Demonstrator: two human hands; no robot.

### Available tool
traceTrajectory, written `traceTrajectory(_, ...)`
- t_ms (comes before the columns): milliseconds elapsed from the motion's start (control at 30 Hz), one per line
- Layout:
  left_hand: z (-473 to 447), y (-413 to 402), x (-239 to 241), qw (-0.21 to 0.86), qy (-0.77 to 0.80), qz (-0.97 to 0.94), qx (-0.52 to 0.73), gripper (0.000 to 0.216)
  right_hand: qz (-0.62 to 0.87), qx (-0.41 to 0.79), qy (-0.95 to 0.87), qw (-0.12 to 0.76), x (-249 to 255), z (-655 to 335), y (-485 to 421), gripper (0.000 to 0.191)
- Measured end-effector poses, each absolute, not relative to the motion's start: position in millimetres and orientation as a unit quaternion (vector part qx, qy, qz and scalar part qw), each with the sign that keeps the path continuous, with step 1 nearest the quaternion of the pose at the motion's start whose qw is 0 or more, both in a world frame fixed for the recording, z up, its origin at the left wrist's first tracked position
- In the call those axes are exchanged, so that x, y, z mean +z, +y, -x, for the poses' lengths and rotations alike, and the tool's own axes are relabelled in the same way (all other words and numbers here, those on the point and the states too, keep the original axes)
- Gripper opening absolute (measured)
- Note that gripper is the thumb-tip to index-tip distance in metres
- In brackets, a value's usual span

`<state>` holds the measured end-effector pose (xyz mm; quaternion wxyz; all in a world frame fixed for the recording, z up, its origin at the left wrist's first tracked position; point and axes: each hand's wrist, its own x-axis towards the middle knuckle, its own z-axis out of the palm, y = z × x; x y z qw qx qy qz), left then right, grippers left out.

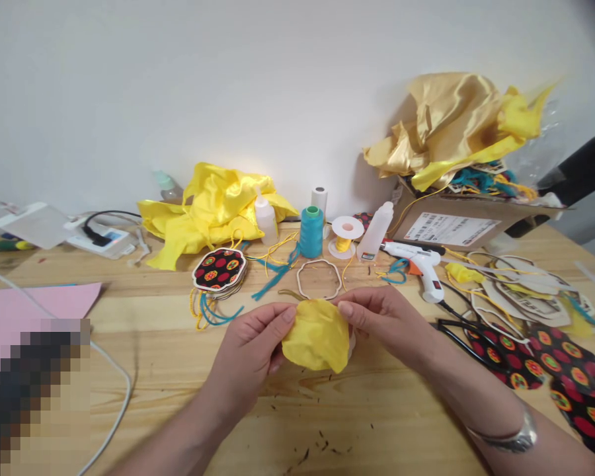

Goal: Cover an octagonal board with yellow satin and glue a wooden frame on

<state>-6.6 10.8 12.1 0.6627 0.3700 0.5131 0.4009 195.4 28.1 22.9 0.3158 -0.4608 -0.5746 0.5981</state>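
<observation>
A small piece of yellow fabric (315,336) is held up between both hands over the near part of the table. My left hand (258,344) pinches its left edge, thumb on top. At the upper right edge, my right hand (377,320) grips it between thumb and fingers. A pale rim of something shows behind the cloth at its right side; most of it is hidden. Just beyond the hands lies a scalloped white frame (319,262). Left of it sits a stack of scalloped pieces (219,270) topped with black, red-patterned fabric, with yellow and teal cords hanging out.
Behind stand a teal thread cone (311,233), a yellow cord spool (346,237) and squeeze bottles (377,231). A white glue gun (421,264) lies right, near patterned fabric pieces (570,363). A cardboard box (451,215) holds gold cloth. Yellow satin (213,205) is heaped at back left.
</observation>
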Motion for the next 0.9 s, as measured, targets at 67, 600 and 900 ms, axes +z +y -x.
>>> traceTrajectory(67,5.3,9.4,11.5,0.679,0.501,-0.379,0.381,0.026,0.459,0.589,-0.584,0.32,23.9,-193.3,26.4,0.033)
traceTrajectory(600,3.8,5.7,12.4,0.701,0.485,-0.399,0.337,0.026,0.488,0.586,-0.573,0.301,28.8,-184.6,19.0,0.023)
traceTrajectory(900,0.5,8.5,20.2,0.677,0.468,-0.449,0.348,0.015,0.505,0.53,-0.58,0.357,27.1,-191.4,24.9,0.019)
